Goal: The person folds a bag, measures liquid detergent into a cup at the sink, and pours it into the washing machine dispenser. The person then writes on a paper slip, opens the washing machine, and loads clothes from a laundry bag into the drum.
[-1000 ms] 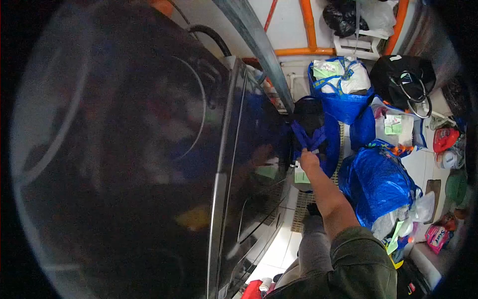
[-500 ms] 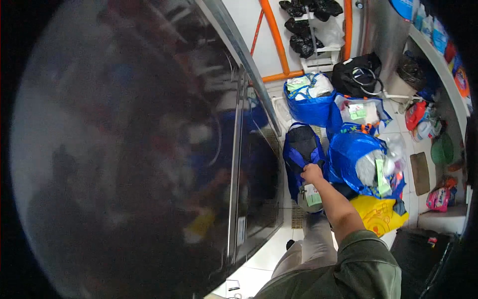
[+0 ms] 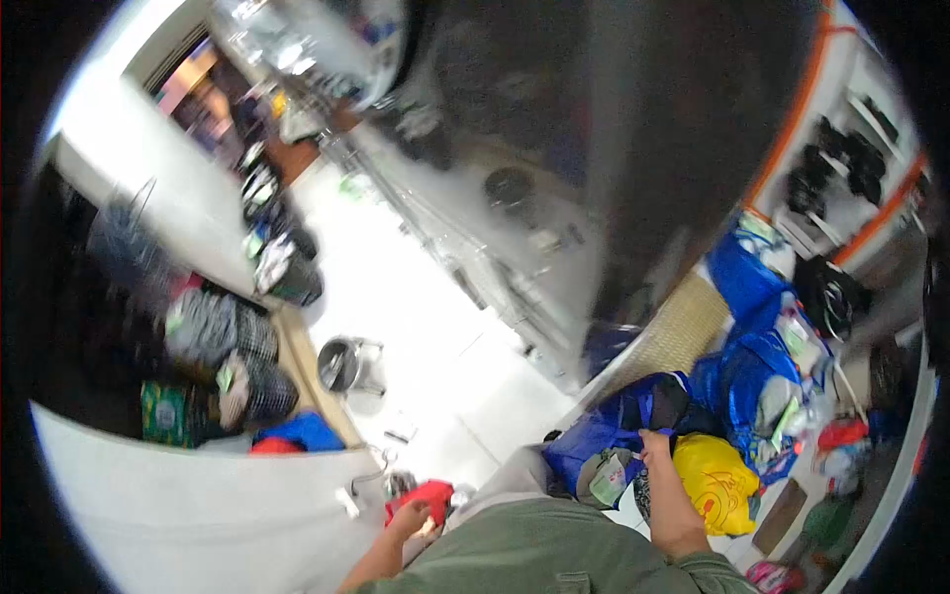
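Observation:
My right hand (image 3: 654, 445) is closed on the handles of a blue bag (image 3: 599, 434), which holds dark and grey items and has a pale green paper on it. A yellow bag (image 3: 716, 485) lies just right of my right forearm. At the lower left, my left hand (image 3: 411, 517) is over a red item (image 3: 427, 497) near the white surface; its fingers are blurred, so whether it grips anything cannot be made out.
More blue bags (image 3: 747, 381) stand at the right, near black bags on a white rack. A large dark glossy panel (image 3: 693, 119) rises ahead. On the white floor (image 3: 396, 287) is a round metal stool (image 3: 352, 366). Filled baskets (image 3: 259, 388) line the left side.
The view has swung left, showing the floor and baskets. My left hand has come into view. The blue bag in my right hand has moved toward my body.

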The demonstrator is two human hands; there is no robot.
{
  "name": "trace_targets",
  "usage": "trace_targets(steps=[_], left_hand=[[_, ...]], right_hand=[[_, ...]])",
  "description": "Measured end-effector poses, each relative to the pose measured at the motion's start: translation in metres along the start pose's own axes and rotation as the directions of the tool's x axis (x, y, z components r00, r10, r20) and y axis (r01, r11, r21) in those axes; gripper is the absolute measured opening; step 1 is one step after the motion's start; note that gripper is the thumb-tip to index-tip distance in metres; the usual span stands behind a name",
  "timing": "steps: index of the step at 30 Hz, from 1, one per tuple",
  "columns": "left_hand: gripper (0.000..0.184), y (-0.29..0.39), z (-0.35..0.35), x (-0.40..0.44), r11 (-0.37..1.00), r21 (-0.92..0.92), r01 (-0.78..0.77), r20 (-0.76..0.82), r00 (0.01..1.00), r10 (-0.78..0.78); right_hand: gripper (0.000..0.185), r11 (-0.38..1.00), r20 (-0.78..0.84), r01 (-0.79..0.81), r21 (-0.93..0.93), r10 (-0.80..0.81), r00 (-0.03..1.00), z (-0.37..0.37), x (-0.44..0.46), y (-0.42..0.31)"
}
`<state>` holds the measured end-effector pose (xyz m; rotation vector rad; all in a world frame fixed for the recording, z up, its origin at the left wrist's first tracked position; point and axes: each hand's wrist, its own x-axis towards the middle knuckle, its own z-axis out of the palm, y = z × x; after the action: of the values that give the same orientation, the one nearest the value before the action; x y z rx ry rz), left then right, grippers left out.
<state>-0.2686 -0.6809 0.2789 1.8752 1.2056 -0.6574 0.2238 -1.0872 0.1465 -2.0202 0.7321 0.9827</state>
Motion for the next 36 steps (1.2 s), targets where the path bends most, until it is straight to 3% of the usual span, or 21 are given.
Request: trace_targets(steps=[1, 2, 5, 6, 10, 14, 17, 21, 22, 25, 26, 27, 29, 31, 32, 33, 35, 36], left_hand=[[0.043, 0.028, -0.007, -0.026, 0.994, -0.102, 0.028, 0.028, 0.999, -0.026], [0.043, 0.033, -0.009, -0.029, 0.990, -0.011, -0.140, 0.075, 0.987, 0.140], [0.043, 0.023, -0.016, -0.038, 0.978, -0.128, -0.162, 0.101, 0.979, 0.175], [0.041, 0.031, -0.031, -0.047, 0.980, -0.187, -0.065, 0.140, 0.986, 0.092], [0.041, -0.041, -0.052, -0.013, 0.988, -0.149, -0.038, 0.070, 0.996, 0.049], [0.038, -0.130, -0.090, 0.035, 0.977, -0.214, -0.009, 0.127, 0.991, 0.037], [0.035, -0.172, -0.157, 0.074, 0.963, -0.229, 0.143, 0.210, 0.973, -0.095], [0.032, -0.195, -0.271, 0.114, 0.793, -0.548, 0.266, 0.199, 0.962, -0.186], [0.032, -0.197, -0.300, 0.125, 0.732, -0.631, 0.258, 0.166, 0.966, -0.198], [0.029, -0.149, -0.371, 0.148, 0.695, -0.694, 0.186, -0.056, 0.949, -0.310], [0.028, -0.153, -0.382, 0.165, 0.680, -0.725, 0.111, -0.100, 0.960, -0.263], [0.028, -0.152, -0.391, 0.180, 0.652, -0.758, 0.029, -0.151, 0.964, -0.218], [0.031, -0.133, -0.392, 0.202, 0.745, -0.664, -0.067, -0.206, 0.974, -0.096], [0.034, -0.103, -0.402, 0.197, 0.865, -0.484, -0.134, -0.191, 0.980, 0.045], [0.036, -0.068, -0.404, 0.184, 0.923, -0.365, -0.120, -0.046, 0.993, 0.111], [0.038, -0.022, -0.420, 0.191, 0.964, -0.219, -0.154, 0.132, 0.974, 0.185], [0.038, 0.007, -0.429, 0.225, 0.930, -0.035, -0.365, 0.194, 0.911, 0.364], [0.039, 0.038, -0.436, 0.237, 0.919, -0.046, -0.392, 0.215, 0.894, 0.392]], right_hand=[[0.031, 0.993, 0.006, -0.024, 0.113, 0.023, 1.000, 0.020, -0.006, 0.014], [0.032, 0.969, 0.006, -0.054, 0.241, 0.054, 0.999, 0.032, -0.010, 0.018], [0.021, 0.822, 0.037, -0.133, 0.554, 0.136, 0.990, 0.074, -0.052, 0.014], [0.024, 0.810, 0.049, -0.182, 0.557, 0.187, 0.981, 0.089, -0.061, 0.010], [0.023, 0.735, 0.059, -0.228, 0.638, 0.249, 0.967, 0.145, -0.078, -0.001], [0.020, 0.786, 0.016, -0.131, 0.605, 0.152, 0.988, 0.203, -0.106, -0.023], [0.020, 0.923, -0.047, -0.033, 0.384, 0.056, 0.997, 0.234, -0.139, -0.046], [0.020, 0.832, -0.166, -0.043, 0.552, 0.160, 0.973, 0.284, -0.142, -0.057], [0.020, 0.781, -0.193, -0.054, 0.622, 0.220, 0.956, 0.295, -0.143, -0.065], [0.018, 0.375, 0.165, -0.279, 0.884, 0.308, 0.937, 0.319, -0.110, -0.057], [0.013, 0.355, 0.233, -0.354, 0.865, 0.340, 0.911, 0.334, -0.117, -0.070], [0.015, 0.540, 0.286, -0.412, 0.734, 0.305, 0.908, 0.341, -0.135, -0.083], [0.024, 0.322, 0.419, -0.493, 0.808, 0.274, 0.866, 0.387, -0.116, -0.086], [0.037, 0.524, 0.302, -0.180, 0.832, -0.156, 0.941, 0.418, -0.081, -0.054], [0.049, 0.704, 0.174, -0.188, 0.684, 0.093, 0.980, 0.420, -0.092, -0.066], [0.051, 0.972, -0.082, 0.218, -0.087, -0.225, 0.971, 0.397, -0.129, -0.089], [0.038, 0.713, -0.032, 0.538, -0.450, -0.615, 0.788, 0.391, -0.126, -0.071], [0.040, 0.737, 0.201, 0.453, -0.501, -0.410, 0.889, 0.387, -0.133, -0.083]])
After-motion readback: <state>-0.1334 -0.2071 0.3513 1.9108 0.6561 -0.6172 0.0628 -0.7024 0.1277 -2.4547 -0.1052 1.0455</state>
